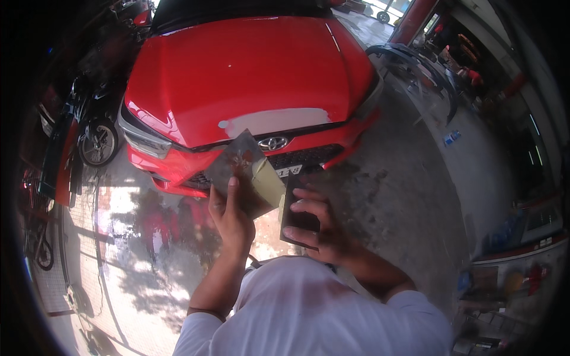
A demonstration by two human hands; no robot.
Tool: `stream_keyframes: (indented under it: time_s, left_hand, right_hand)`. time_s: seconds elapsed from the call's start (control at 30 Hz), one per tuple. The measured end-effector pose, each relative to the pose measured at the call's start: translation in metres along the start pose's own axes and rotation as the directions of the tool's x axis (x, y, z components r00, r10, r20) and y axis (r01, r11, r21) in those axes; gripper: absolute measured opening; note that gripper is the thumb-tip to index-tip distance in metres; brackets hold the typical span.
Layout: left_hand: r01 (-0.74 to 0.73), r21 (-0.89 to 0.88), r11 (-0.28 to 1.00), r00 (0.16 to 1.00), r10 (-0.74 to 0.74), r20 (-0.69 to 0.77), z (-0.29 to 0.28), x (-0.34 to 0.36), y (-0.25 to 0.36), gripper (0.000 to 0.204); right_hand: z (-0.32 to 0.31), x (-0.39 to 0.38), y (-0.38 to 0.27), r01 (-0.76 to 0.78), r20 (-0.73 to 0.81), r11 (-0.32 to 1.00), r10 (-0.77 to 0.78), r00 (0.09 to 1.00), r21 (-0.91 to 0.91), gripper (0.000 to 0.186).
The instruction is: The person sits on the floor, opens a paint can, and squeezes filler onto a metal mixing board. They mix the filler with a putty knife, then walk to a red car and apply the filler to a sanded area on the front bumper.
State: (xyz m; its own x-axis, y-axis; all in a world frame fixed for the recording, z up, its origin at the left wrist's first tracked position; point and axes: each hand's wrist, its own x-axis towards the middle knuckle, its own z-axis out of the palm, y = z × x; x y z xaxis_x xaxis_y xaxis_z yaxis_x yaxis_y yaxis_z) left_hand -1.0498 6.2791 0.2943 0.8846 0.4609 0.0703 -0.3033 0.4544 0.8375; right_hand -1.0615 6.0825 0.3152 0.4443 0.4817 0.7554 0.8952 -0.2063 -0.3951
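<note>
My left hand point(233, 218) holds a flat grey metal plate point(227, 165) tilted at chest height, with pale yellow-green paste point(266, 185) on its right part. My right hand point(320, 228) grips a dark flat spreader point(303, 225) upright against the plate's right end; paste shows along the spreader's left edge. Behind them is the front of a red car point(237, 68), with a light grey patch point(285, 120) on the hood's front edge.
Motorbike wheels point(95, 142) stand at the left. At the right lie loose dark bumper-like parts point(442, 89), a blue-labelled bottle point(452, 138) and assorted items point(487, 276) by a low ledge. The concrete floor point(386, 196) is stained.
</note>
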Motion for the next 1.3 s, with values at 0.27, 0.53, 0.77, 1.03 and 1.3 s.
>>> stream_keyframes:
  time_s: [0.27,0.53,0.77,1.03,1.3]
  left_hand:
    - [0.185,0.081,0.979,0.966,-0.197,0.166,0.027,-0.027,-0.045,0.024]
    - [-0.199,0.325,0.925,0.947,0.095,0.307,0.065,-0.019,-0.051,0.027]
    - [-0.07,0.079,0.994,0.993,0.062,0.102,0.083,0.0,-0.049,0.024]
    - [0.26,-0.098,0.961,0.964,-0.251,0.09,0.085,-0.024,-0.057,0.024]
    - [0.104,-0.023,0.994,0.986,-0.1,0.133,0.088,-0.029,-0.062,0.027]
  right_hand:
    - [-0.078,-0.037,0.073,-0.179,0.167,0.812,0.32,0.933,-0.556,0.061]
    - [-0.057,-0.042,0.052,-0.24,0.172,0.873,0.338,0.925,-0.425,0.055]
    - [-0.074,-0.025,0.038,-0.095,0.0,0.994,0.095,0.995,-0.056,0.07]
    - [-0.103,-0.044,0.085,-0.299,0.078,0.944,0.311,0.947,-0.141,0.06]
    - [-0.078,-0.091,0.078,-0.352,0.007,0.893,0.369,0.929,-0.279,0.063]
